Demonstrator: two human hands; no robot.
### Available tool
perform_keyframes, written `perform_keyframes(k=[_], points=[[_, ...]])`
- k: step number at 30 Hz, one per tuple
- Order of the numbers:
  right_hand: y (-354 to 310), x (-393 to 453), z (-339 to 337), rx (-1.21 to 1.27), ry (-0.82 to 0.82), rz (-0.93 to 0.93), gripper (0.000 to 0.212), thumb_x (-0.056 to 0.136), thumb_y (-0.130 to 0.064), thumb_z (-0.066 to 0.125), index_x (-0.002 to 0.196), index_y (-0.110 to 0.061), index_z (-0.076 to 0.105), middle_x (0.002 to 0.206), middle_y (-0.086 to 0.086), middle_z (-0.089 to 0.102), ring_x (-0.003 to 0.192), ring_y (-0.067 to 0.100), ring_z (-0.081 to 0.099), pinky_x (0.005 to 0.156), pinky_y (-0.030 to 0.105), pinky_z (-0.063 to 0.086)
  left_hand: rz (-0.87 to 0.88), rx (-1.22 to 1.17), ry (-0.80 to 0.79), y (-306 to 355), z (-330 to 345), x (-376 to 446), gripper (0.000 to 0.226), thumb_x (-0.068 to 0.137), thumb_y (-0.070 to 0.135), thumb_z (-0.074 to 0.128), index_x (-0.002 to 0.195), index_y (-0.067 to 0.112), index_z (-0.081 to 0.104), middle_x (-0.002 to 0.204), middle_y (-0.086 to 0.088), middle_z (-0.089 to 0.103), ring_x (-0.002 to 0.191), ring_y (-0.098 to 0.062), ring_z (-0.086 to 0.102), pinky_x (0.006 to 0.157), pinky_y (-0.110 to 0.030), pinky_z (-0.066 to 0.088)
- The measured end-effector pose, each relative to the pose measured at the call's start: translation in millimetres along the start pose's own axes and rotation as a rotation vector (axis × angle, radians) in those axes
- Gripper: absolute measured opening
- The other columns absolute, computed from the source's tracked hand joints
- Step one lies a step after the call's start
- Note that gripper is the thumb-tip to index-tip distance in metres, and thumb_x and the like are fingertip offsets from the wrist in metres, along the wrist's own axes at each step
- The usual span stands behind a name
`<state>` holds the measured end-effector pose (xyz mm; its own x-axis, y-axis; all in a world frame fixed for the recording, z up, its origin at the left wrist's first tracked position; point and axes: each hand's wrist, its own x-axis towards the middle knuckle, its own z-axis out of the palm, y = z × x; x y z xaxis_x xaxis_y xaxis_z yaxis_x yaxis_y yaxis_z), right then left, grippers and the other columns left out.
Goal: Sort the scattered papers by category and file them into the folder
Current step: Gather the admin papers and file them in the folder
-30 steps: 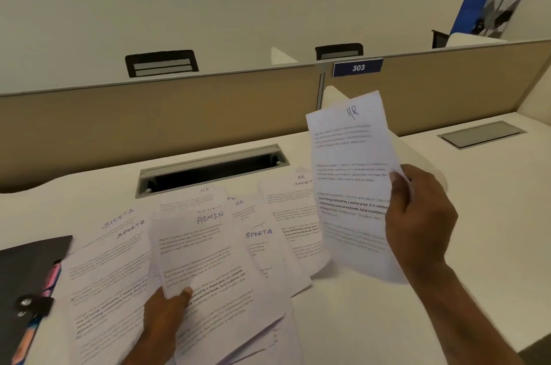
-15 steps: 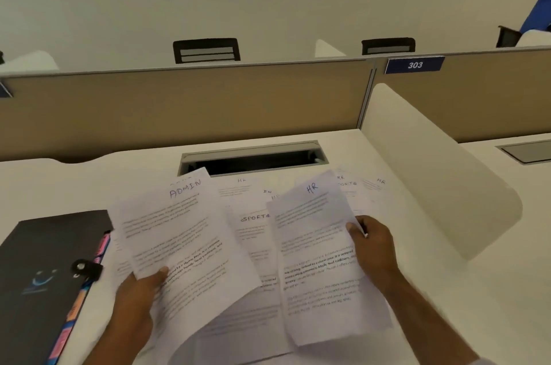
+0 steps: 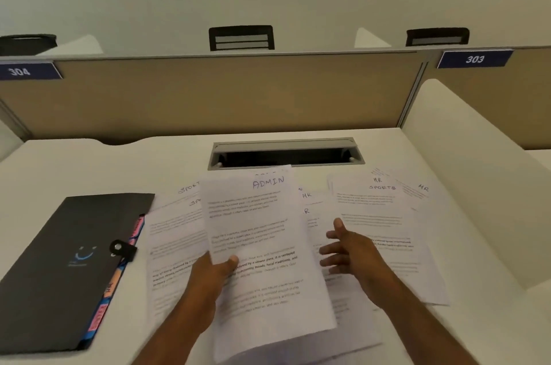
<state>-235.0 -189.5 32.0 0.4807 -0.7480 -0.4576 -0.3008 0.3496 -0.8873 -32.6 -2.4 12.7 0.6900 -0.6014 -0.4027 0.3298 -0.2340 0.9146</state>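
Note:
My left hand [image 3: 213,275] pinches a white sheet headed ADMIN [image 3: 262,233] by its left edge, thumb on top, holding it above the pile. My right hand [image 3: 348,248] hovers just right of that sheet with its fingers spread and nothing in it. Under and around them lie scattered printed papers: sheets marked SPORTS [image 3: 176,233] to the left, one headed HR and SPORTS [image 3: 378,215] to the right, another HR sheet [image 3: 420,189] beyond it. A closed black folder [image 3: 59,263] with coloured tabs along its right edge and a clasp lies at the left.
The papers rest on a white desk [image 3: 89,168]. A grey cable slot [image 3: 283,153] opens behind them. A tan partition [image 3: 223,96] closes the back, and a white side divider [image 3: 477,171] rises on the right. Chair backs show beyond the partition.
My right hand has let go of the HR sheet, which now lies among the papers, and has opened. The ADMIN sheet has shifted toward the middle, and the view has turned left.

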Motion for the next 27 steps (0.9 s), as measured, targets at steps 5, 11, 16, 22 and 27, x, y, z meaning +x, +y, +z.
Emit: perform_keyframes(k=[5,11,16,22,27], points=[[-7.7,-5.8,-4.2,0.194,-0.264,0.018,0.033,0.097,-0.031,0.052,0.123,-0.012,0.062,0.113,0.012,0.072,0.102,0.034,0.069,0.089,0.051,0.055,-0.022,0.105,-0.121,0.3,32.3,-0.6,0.039,0.091,0.014,0.064,0.129,0.022,0.058,0.121,0.003,0.068,0.107,-0.015,0.065,0.093,-0.033,0.053],[6.0,9.3,-24.0,-0.115,0.052,0.042,0.027,0.088,0.006,0.057,0.111,-0.008,0.063,0.098,0.010,0.075,0.081,0.031,0.073,0.074,0.042,0.059,0.001,0.244,-0.136,6.7,25.9,2.8,0.030,0.093,0.040,0.059,0.120,0.026,0.058,0.106,0.004,0.072,0.089,-0.016,0.072,0.073,-0.029,0.060],[13.0,13.4,-37.3,-0.161,0.195,0.048,0.030,0.088,0.007,0.054,0.114,-0.006,0.062,0.099,0.010,0.071,0.085,0.032,0.069,0.068,0.037,0.056,0.135,0.662,0.362,-16.4,-3.9,32.5,0.053,0.085,0.036,0.068,0.131,0.019,0.049,0.123,-0.002,0.056,0.114,-0.021,0.056,0.096,-0.039,0.050],[7.0,14.6,-46.2,-0.123,0.235,0.032,0.026,0.089,0.003,0.055,0.108,-0.013,0.063,0.098,0.008,0.072,0.085,0.033,0.070,0.069,0.038,0.056,0.073,0.647,0.283,-13.9,6.5,56.7,0.021,0.088,0.023,0.065,0.106,0.012,0.065,0.109,-0.004,0.069,0.098,-0.023,0.066,0.089,-0.039,0.055],[3.9,19.1,-55.6,-0.078,0.283,0.020,0.029,0.088,0.004,0.057,0.112,-0.011,0.062,0.101,0.010,0.072,0.087,0.035,0.069,0.081,0.048,0.056,0.209,0.559,0.054,-13.2,41.5,50.2,0.010,0.089,0.018,0.063,0.090,0.015,0.072,0.087,0.005,0.073,0.080,-0.011,0.069,0.076,-0.036,0.058]])
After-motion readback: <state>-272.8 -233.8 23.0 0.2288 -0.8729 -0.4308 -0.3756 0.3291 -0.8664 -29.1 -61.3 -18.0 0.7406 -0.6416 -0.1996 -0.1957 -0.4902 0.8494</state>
